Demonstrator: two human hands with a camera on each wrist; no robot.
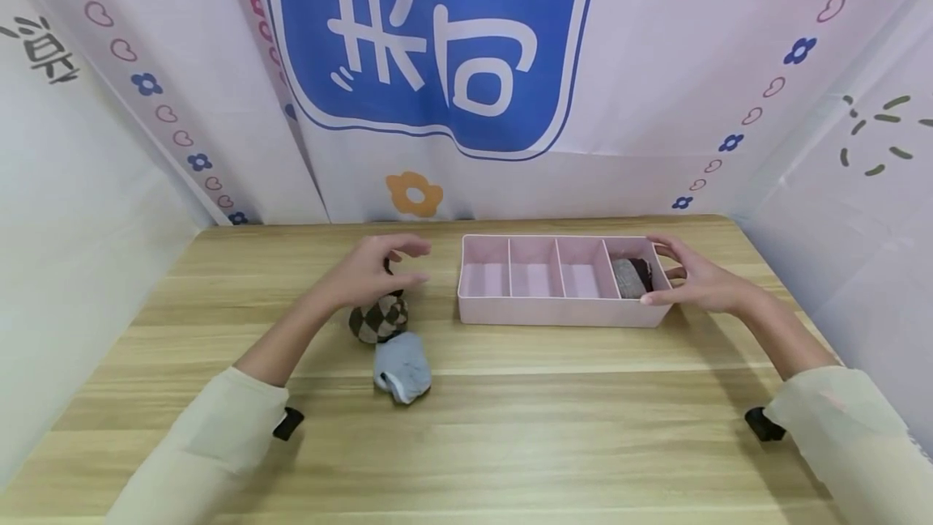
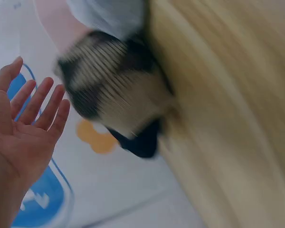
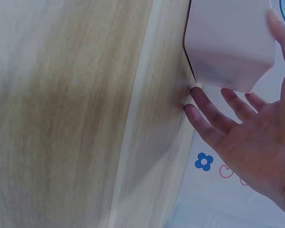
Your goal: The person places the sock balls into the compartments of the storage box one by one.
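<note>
My left hand (image 1: 375,270) hovers just behind a rolled brown-and-cream checkered sock (image 1: 379,318), thumb and fingers apart with nothing between them. In the left wrist view that sock (image 2: 114,80) is blurred, its dark part jutting toward the wall. In front of it on the table lies a rolled light grey-blue sock (image 1: 403,367). With my right hand (image 1: 692,274) I hold the right end of a pink divided box (image 1: 561,312), thumb at the front rim and index finger at the back corner. A rolled grey and dark brown sock (image 1: 630,276) fills its rightmost compartment.
The box stands near the back edge of the wooden table (image 1: 510,428); its other three compartments show bare pink floors. A printed white cloth (image 1: 350,177) hangs behind the table, with white walls at both sides. Each sleeve has a black clip (image 1: 288,424) by its cuff.
</note>
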